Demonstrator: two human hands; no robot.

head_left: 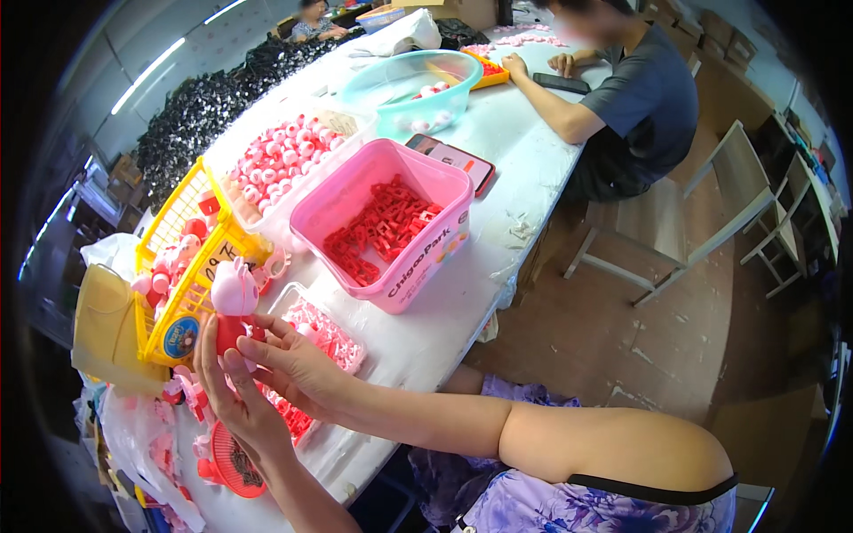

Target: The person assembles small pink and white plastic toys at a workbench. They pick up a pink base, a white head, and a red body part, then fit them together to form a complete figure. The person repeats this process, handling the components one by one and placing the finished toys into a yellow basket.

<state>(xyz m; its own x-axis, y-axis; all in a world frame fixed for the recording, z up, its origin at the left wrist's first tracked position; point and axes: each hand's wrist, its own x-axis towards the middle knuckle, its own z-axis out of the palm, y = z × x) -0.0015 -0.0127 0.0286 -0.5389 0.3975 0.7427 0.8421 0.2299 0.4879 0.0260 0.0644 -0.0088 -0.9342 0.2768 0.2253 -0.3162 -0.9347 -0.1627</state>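
A small toy figure (235, 291) with a pale pink head and a red body stands upright between my hands, above the near left of the table. My left hand (235, 395) is closed round the red lower body from the left and below. From the right, the fingers of my right hand (298, 362) pinch the same body, near a small pale pink part low on the toy. My fingers partly hide the body. Just behind it is a yellow basket (149, 233) of pink and red toy parts. A clear tray (357, 354) of small pink and red pieces lies beneath my right hand.
A pink bin (382, 289) holds red pieces. Behind it are a clear tub (351, 124) of pink and white parts, a phone (455, 164) and a teal basin (355, 89). A small red basket (233, 484) sits near my left forearm. Another person (635, 98) sits at the table's far right.
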